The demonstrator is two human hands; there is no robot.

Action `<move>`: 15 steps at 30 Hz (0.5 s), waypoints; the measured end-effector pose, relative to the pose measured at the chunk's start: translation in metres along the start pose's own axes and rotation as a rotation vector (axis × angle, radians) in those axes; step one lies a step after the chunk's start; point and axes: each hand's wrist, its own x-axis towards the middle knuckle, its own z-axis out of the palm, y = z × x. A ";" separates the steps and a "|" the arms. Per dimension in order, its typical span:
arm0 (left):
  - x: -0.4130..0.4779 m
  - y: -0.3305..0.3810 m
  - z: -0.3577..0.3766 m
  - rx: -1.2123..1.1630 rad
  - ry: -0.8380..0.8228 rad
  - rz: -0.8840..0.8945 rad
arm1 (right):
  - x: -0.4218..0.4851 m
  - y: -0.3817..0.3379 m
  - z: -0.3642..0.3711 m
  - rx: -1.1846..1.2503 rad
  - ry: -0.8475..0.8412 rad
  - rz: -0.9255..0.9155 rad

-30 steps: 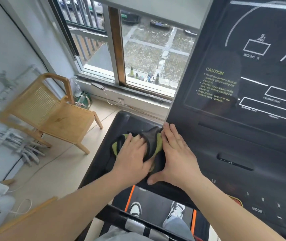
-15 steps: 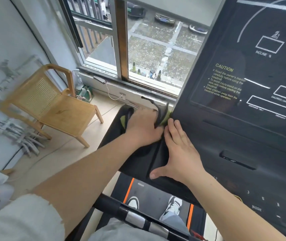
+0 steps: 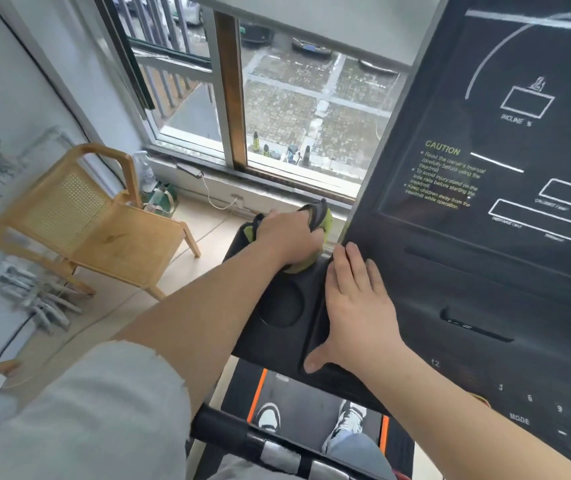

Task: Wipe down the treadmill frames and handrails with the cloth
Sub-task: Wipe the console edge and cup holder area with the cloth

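The treadmill console (image 3: pixel 506 258) reads "CAUTION", "INCLINE %", "MODE", and numbers 12, 3, 6, 9.

The left hand (image 3: pixel 289 237) grips a green-and-grey cloth (image 3: pixel 322 216) at the far end of the treadmill's side tray (image 3: pixel 277 327), while the right hand (image 3: pixel 357 306) lies flat beside the console (image 3: pixel 485 209).

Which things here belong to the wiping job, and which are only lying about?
For the job: cloth, gripped by the left hand; treadmill tray; handrail; right hand, flat on the tray edge.
Lying about: wooden chair; white cable.
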 end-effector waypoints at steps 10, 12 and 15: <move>-0.096 -0.063 0.035 -0.464 0.263 -0.454 | 0.006 0.008 -0.002 -0.114 -0.003 -0.118; -0.123 -0.062 0.047 -0.382 0.274 -0.476 | 0.008 0.008 -0.002 -0.137 -0.007 -0.139; -0.123 -0.064 0.046 -0.315 0.271 -0.428 | 0.013 0.010 -0.003 -0.121 -0.012 -0.163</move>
